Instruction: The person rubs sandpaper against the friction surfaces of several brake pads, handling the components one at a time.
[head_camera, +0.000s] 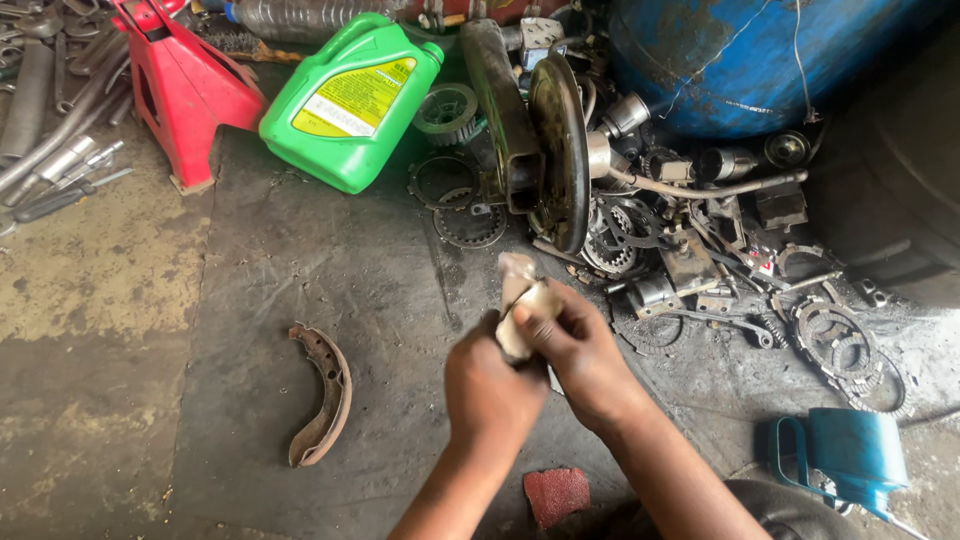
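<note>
Both the left hand (490, 385) and right hand (575, 350) close around a pale curved brake shoe (520, 300). Another rusty brake shoe (322, 395) lies on the floor to their left, a red sanding pad (556, 494) below.

Both forearms reach in from the bottom edge and meet mid-floor. The left hand (490, 385) is balled into a tight fist, knuckles up. The right hand (578, 350) sits pressed against it, fingers curled inward, wrist bent slightly left.
</note>
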